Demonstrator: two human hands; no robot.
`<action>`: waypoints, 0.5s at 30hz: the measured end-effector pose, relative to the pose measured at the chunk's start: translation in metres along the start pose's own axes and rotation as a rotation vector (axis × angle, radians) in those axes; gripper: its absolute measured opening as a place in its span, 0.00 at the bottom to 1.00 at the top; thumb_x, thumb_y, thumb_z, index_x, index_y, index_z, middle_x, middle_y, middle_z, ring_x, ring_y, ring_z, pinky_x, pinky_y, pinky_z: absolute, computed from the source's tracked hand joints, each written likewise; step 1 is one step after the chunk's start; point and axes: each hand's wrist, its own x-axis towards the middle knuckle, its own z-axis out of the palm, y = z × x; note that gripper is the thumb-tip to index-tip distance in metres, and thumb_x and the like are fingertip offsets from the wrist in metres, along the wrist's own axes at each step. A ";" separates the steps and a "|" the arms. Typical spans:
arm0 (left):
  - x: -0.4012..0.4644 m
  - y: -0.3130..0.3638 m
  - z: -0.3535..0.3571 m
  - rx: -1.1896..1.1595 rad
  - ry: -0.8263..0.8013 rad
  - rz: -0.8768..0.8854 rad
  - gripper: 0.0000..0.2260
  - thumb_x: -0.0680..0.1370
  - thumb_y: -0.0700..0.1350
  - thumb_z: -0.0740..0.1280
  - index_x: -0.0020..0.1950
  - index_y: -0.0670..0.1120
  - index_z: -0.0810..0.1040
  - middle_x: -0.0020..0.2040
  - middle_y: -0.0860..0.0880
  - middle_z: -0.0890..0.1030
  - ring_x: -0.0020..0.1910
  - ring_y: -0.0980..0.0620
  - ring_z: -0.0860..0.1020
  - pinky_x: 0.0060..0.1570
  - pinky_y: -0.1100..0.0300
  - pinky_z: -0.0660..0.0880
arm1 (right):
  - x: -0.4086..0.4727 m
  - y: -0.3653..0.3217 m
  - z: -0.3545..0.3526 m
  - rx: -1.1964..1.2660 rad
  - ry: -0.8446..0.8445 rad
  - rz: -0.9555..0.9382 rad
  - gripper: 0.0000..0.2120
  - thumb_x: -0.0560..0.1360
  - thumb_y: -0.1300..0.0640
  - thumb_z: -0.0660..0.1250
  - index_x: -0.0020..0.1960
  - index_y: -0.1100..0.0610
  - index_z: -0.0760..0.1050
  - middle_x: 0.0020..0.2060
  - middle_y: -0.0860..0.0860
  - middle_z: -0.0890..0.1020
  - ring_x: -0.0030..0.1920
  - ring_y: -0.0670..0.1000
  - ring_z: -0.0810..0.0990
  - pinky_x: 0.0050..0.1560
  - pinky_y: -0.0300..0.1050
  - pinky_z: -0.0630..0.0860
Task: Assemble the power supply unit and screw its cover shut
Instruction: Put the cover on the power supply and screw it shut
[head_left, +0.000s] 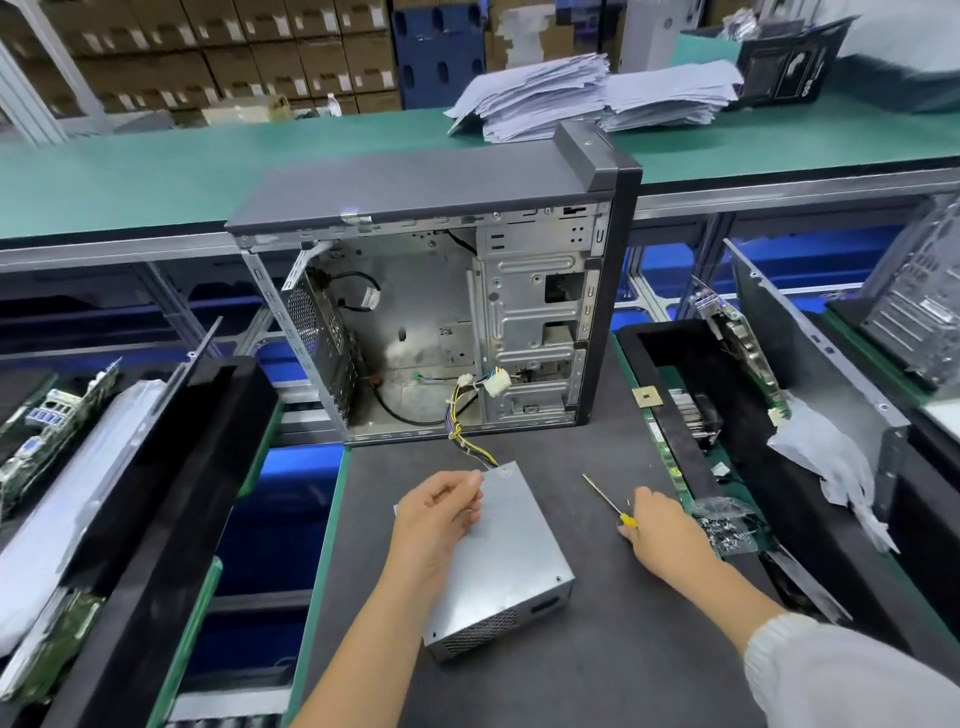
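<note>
The power supply (493, 561) lies flat on the dark mat in front of the open computer case (431, 312), its wires (467, 421) trailing inside. My left hand (436, 514) rests on its cover, fingers curled, pinching something I can't make out, likely steadying it. My right hand (654, 525) grips the screwdriver (605, 499) handle, ready for the screws.

A silver power supply unit (501, 561) lies on the dark tabletop (623, 649) before an open computer case (436, 312), its cable bundle (462, 415) trailing inside. The left hand (439, 514) rests on its cover, fingers curled. The right hand (657, 525) grips a yellow-handled screwdriver (605, 499) lying beside it.
</note>
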 end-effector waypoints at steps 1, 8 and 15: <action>0.000 0.000 -0.002 -0.007 0.001 0.007 0.05 0.78 0.40 0.69 0.45 0.41 0.83 0.35 0.48 0.78 0.34 0.54 0.75 0.37 0.64 0.74 | 0.000 -0.001 -0.003 -0.030 0.005 0.003 0.12 0.80 0.49 0.59 0.54 0.57 0.64 0.54 0.54 0.77 0.55 0.55 0.76 0.48 0.46 0.72; -0.001 0.010 -0.011 -0.018 -0.021 0.027 0.16 0.82 0.39 0.58 0.35 0.43 0.74 0.33 0.46 0.76 0.34 0.51 0.76 0.35 0.61 0.73 | -0.025 -0.024 -0.068 0.530 0.088 -0.215 0.07 0.81 0.50 0.54 0.49 0.52 0.65 0.37 0.51 0.79 0.29 0.50 0.80 0.33 0.46 0.77; -0.004 0.029 -0.013 -0.122 -0.003 0.044 0.17 0.83 0.39 0.54 0.33 0.45 0.62 0.27 0.47 0.69 0.30 0.48 0.74 0.35 0.58 0.72 | -0.053 -0.082 -0.113 0.806 0.020 -0.684 0.04 0.75 0.54 0.68 0.49 0.48 0.81 0.45 0.42 0.83 0.45 0.40 0.80 0.43 0.30 0.74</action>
